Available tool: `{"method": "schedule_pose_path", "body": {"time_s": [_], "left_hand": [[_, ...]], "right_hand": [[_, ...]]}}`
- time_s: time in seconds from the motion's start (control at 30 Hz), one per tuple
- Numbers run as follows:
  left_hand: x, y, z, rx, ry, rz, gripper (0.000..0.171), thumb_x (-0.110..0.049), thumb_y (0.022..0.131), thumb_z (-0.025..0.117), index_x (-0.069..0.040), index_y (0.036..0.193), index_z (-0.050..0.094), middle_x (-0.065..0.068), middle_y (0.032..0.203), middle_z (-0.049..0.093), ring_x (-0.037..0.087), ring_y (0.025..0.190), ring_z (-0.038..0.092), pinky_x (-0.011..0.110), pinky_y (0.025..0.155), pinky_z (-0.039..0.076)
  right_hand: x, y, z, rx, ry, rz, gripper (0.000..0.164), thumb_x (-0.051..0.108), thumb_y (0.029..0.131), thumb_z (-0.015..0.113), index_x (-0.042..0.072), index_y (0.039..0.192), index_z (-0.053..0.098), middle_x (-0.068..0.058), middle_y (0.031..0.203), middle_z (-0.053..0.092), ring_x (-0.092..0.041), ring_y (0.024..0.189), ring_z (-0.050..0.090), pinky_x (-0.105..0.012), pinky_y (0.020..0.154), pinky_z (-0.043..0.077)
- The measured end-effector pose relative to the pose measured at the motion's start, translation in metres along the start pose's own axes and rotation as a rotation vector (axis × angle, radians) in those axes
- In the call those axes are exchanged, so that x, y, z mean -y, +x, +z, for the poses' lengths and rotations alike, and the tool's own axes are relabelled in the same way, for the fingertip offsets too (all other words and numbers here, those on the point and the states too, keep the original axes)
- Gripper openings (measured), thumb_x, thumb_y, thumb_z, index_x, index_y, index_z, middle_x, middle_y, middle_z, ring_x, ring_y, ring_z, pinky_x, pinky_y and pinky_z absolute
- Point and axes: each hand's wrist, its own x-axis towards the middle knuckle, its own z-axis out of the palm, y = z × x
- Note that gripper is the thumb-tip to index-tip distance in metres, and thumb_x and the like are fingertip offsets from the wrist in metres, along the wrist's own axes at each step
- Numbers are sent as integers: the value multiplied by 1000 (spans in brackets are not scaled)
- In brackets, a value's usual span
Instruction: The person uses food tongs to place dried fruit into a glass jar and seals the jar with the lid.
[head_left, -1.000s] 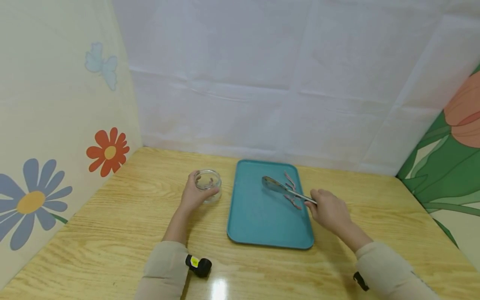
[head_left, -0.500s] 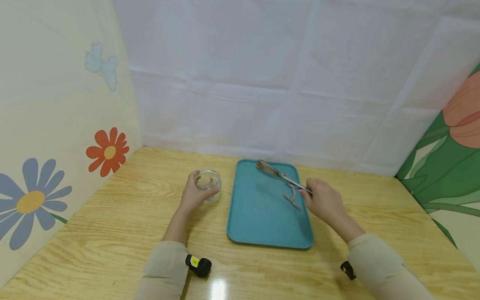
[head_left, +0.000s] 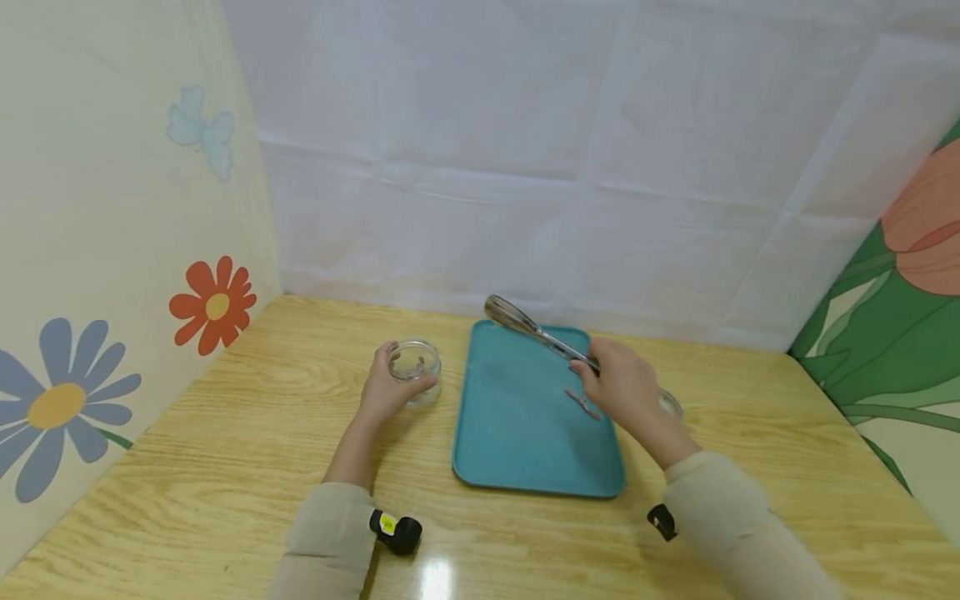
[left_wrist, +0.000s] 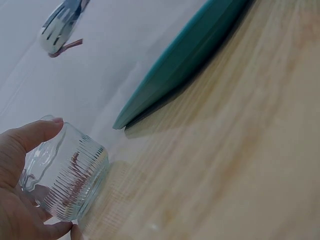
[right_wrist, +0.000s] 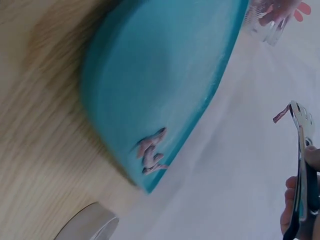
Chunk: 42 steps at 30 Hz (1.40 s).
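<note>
My left hand (head_left: 386, 392) holds a ribbed glass jar (left_wrist: 75, 172) on the table, left of the tray; reddish-brown strips (left_wrist: 75, 182) show through its wall. My right hand (head_left: 624, 383) grips metal tongs (head_left: 543, 335) over the far right part of the blue tray (head_left: 525, 454). Their slotted tips point left, raised above the tray's far edge. A thin reddish strip (right_wrist: 281, 114) is pinched at the tips in the right wrist view. More pinkish-brown strips (right_wrist: 150, 152) lie at the tray's right side, partly hidden by my hand in the head view.
A round container (head_left: 671, 404) stands right of the tray, mostly behind my right forearm; its rim (right_wrist: 107, 227) shows in the right wrist view. White cloth (head_left: 525, 167) hangs behind the wooden table (head_left: 225, 467). Flower-printed panels (head_left: 135, 208) stand at both sides.
My right hand has moved left and up with the tongs, lifting their tips from over the tray past its far edge. The container at right has come into view. My left hand stays on the jar.
</note>
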Motion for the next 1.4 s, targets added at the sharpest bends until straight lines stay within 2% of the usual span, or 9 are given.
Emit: {"method": "schedule_pose_path", "body": {"time_s": [0.13,0.43,0.8,0.9,0.97,1.07,1.13,1.4], "left_hand": [[1,0,-1,7,-3,-12,92,-27,69,73,-5,135,14,21,133,23,36,120,24,45,91,30],[1,1,-1,11,-1,-19,92,-30,68,73,-6,135,14,20,134,23,35,121,23,45,93,28],[2,2,0,-8,18,-22,92,-27,67,74,-4,134,16,21,132,26,34,121,25,44,94,26],[3,3,0,-8,16,-19,92,-27,67,75,-3,134,16,22,132,26,34,121,24,44,95,26],[2,3,0,-7,13,-19,93,-26,67,75,-3,134,16,22,132,26,34,121,24,44,95,25],[2,3,0,-9,9,-20,92,-25,67,75,-3,134,16,22,132,26,34,121,24,44,95,25],[1,2,0,-9,6,-22,92,-25,67,75,-3,134,16,22,132,26,34,120,24,44,95,26],[1,1,0,-5,-2,-13,91,-24,68,74,-3,134,16,21,132,26,34,120,25,44,93,28]], "right_hand": [[11,5,2,-10,31,-6,32,27,83,58,13,64,36,-1,54,34,-15,45,31,-27,38,24],[33,12,9,-68,108,-83,33,25,83,58,13,64,35,-1,55,33,-14,45,30,-26,38,24],[54,14,20,-41,164,-77,30,28,83,58,15,64,38,2,55,37,-13,45,32,-27,39,27],[58,13,24,-35,172,-73,30,29,83,58,15,64,38,3,55,37,-12,46,33,-32,55,40],[60,12,26,-22,183,-67,30,29,82,58,16,64,38,3,55,37,-12,46,34,-33,56,40],[62,10,29,-1,190,-63,30,30,82,58,16,65,38,4,55,37,-12,46,34,-29,52,39],[64,9,30,13,205,-70,30,29,82,59,15,65,38,3,56,37,-12,46,34,-26,41,28],[65,6,36,62,169,-73,30,30,82,59,16,65,39,3,56,38,-11,47,35,-25,40,27]]}}
